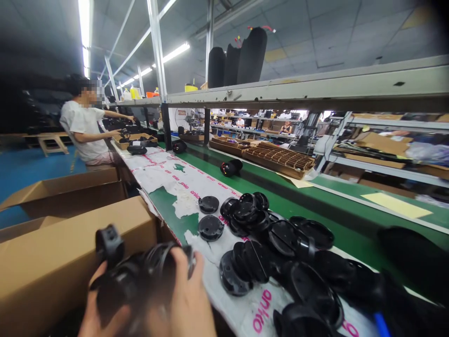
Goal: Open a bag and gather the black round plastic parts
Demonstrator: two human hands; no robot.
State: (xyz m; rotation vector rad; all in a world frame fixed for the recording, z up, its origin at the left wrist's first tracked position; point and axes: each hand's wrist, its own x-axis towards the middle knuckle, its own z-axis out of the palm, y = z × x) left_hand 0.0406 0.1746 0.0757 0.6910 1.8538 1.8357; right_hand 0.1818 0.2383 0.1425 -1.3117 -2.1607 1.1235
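Both my hands are low in the frame, cupped round a bunch of black round plastic parts (140, 276). My left hand (96, 309) grips the bunch from the left, its fingers partly hidden under the parts. Around the right side of the bunch wraps my right hand (187, 299), thumb up. The bunch is held over the edge between a cardboard box (59, 262) and the workbench. A heap of similar black discs and rings (277, 248) lies on the bench to the right, and two single discs (209, 216) sit apart from it.
A green conveyor belt (315, 206) runs along the bench, carrying a black cylinder (230, 167). A cardboard tray with dividers (280, 159) sits beyond it. A co-worker in a white shirt (86, 131) works at the far left end. A metal shelf (315, 89) hangs overhead.
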